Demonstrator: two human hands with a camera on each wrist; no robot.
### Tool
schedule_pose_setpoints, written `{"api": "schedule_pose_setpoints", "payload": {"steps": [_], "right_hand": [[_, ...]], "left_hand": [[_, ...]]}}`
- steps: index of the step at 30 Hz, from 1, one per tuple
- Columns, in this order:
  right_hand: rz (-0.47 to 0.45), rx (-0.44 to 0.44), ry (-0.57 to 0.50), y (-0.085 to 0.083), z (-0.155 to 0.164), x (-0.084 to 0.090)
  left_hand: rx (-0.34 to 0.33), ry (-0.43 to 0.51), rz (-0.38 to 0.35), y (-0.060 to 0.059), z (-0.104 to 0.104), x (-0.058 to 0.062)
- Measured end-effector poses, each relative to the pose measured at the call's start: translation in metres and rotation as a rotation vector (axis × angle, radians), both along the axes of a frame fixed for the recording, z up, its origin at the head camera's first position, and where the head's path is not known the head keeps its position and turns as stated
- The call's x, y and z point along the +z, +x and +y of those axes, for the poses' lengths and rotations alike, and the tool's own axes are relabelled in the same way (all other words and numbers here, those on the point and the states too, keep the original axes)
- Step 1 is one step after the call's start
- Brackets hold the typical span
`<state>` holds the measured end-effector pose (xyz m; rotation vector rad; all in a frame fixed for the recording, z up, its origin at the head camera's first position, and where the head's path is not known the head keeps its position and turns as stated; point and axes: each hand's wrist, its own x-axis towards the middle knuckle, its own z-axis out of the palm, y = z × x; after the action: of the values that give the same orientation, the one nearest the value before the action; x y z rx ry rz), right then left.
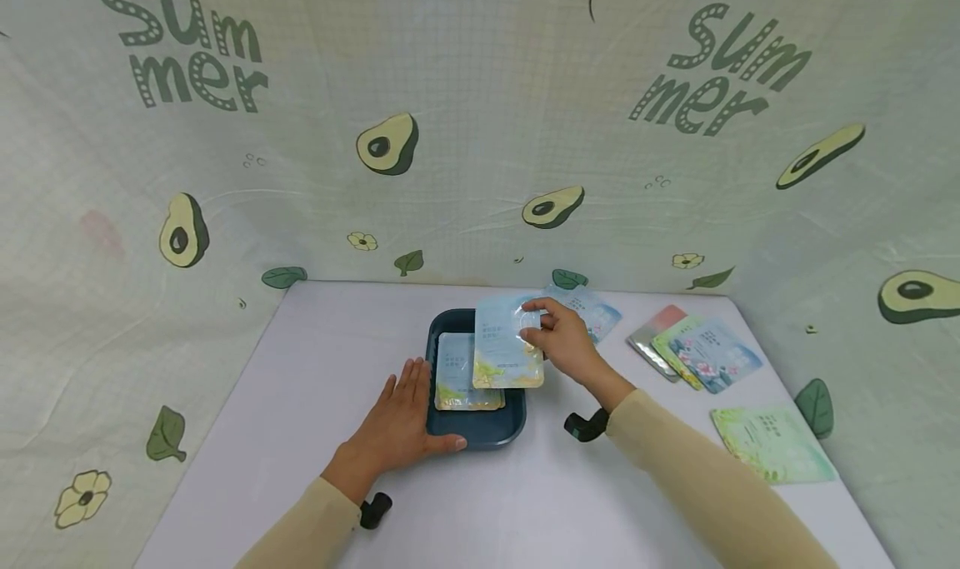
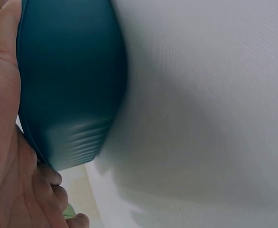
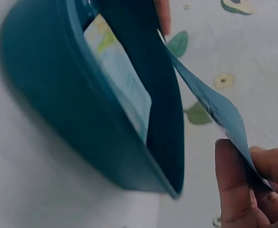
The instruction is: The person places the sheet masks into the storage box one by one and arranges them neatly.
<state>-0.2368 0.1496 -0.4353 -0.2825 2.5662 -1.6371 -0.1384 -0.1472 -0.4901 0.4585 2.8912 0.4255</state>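
My right hand (image 1: 567, 341) pinches a light blue sheet mask packet (image 1: 504, 346) by its right edge, thumb and fingers on opposite faces. This packet is tilted above a dark blue tray (image 1: 480, 430), as the right wrist view shows from the side, where the packet (image 3: 217, 102) bends slightly. Inside the tray lies another blue packet (image 1: 453, 371), partly covered in the head view by the held one. My left hand (image 1: 401, 423) rests against the tray's left side, fingers straight and thumb out over the near left corner.
Behind my right hand lie blue packets (image 1: 592, 312) on the white table (image 1: 337, 336). Farther right, several overlapping packets (image 1: 712, 354) form a loose pile, with a green packet (image 1: 772, 446) nearer the right edge. A patterned cloth (image 1: 465, 77) hangs around the table.
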Motion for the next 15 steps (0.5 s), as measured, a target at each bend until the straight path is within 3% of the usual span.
{"api": "schedule_pose_setpoints", "payload": {"steps": [9, 15], "right_hand": [[0.032, 0.009, 0.106, -0.002, -0.051, -0.019], [0.038, 0.024, 0.177, -0.003, -0.068, -0.030]], "left_hand": [[-0.017, -0.031, 0.012, -0.001, -0.002, 0.000], [-0.024, -0.046, 0.024, -0.001, -0.001, 0.002]]}}
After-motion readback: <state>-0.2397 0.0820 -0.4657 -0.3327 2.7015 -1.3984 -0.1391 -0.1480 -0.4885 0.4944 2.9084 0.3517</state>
